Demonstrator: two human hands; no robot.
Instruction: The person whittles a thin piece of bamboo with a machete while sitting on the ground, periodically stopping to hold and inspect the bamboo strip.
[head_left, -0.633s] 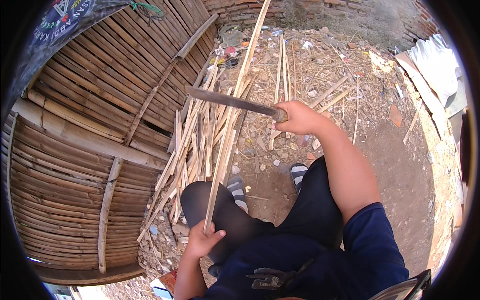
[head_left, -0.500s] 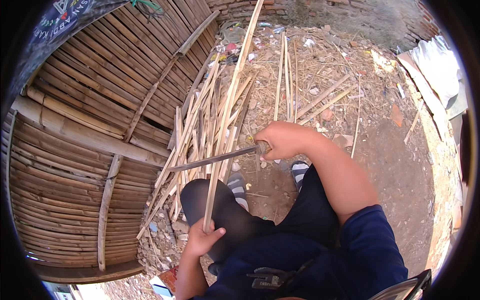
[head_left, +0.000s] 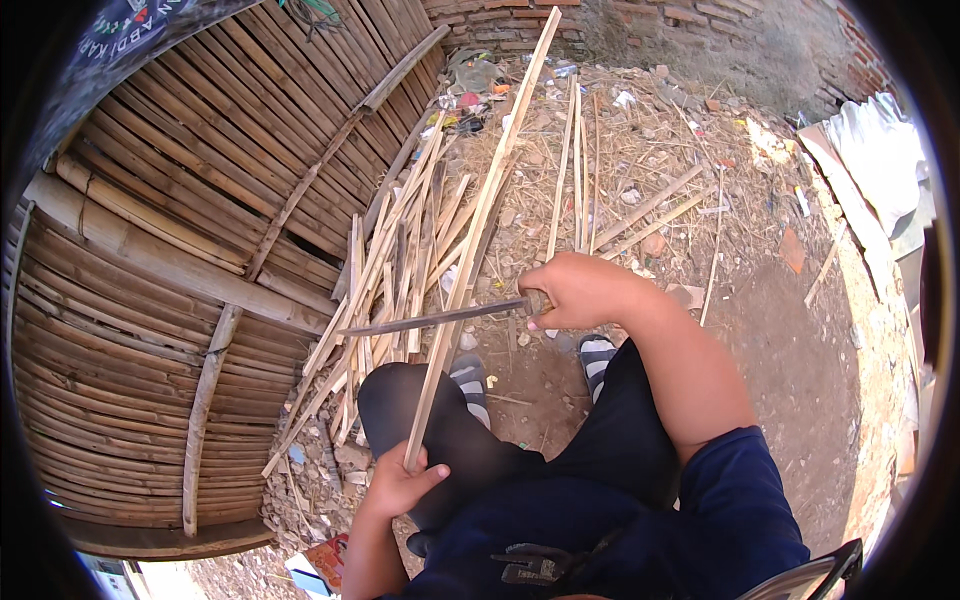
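Observation:
My left hand (head_left: pixel 396 484) is closed around the near end of a long, pale bamboo strip (head_left: pixel 500 165). The strip slants away over my left knee, its far end reaching toward the brick wall. In my right hand (head_left: pixel 582 290) I grip the handle of a machete (head_left: pixel 425 321), mostly hidden by my fingers. Its long dark blade points left and crosses the strip a little beyond my knee; whether the edge touches the strip I cannot tell. Beneath and to the left of the blade lies a loose pile of similar bamboo strips (head_left: pixel 405 230).
A bamboo slat wall (head_left: pixel 190 200) rises on the left, and a brick wall (head_left: pixel 690 35) stands at the back. Several more strips (head_left: pixel 575 170) lie on ground littered with straw and rubble. My sandalled feet (head_left: pixel 470 388) are below the blade. White sheeting (head_left: pixel 880 150) sits far right.
The strip's far end has shifted right and its tip now shows in full. My right hand has moved slightly right, and the blade lies more level across the strip.

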